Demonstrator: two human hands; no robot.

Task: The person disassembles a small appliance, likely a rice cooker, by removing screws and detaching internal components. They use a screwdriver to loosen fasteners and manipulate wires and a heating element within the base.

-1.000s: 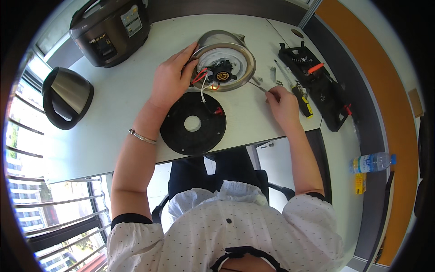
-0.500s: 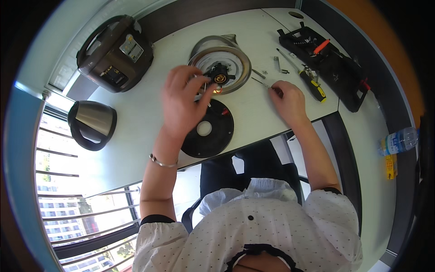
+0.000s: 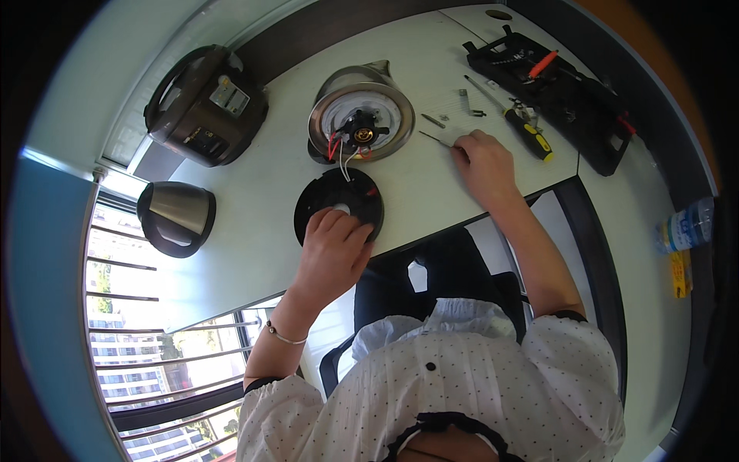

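Note:
A metal kettle body (image 3: 319, 112) lies with its underside toward me, baring a black central connector (image 3: 360, 132). Red and white wires (image 3: 343, 163) come out of it, the white ones reaching down to a round black base cover (image 3: 312, 202). My left hand (image 3: 335, 250) is closed over the near side of this cover, its fingers bent across the face by the pale centre. Resting on the table to the right, my right hand (image 3: 485, 163) is closed around a thin tool (image 3: 433, 138), apparently a small screwdriver. Only the slim metal shaft shows, pointing left toward the kettle.
A yellow-and-black screwdriver (image 3: 527, 134) lies beside an open black tool case (image 3: 566, 100) at the right. Small metal parts (image 3: 471, 104) sit near it. At left are a brown electric cooker (image 3: 204, 108) and another kettle (image 3: 178, 219). A bottle (image 3: 685, 225) is far right.
My left hand has come down from the kettle's wires toward me and now grips the black cover. The right hand keeps its place with the thin tool. The whole view has shifted slightly.

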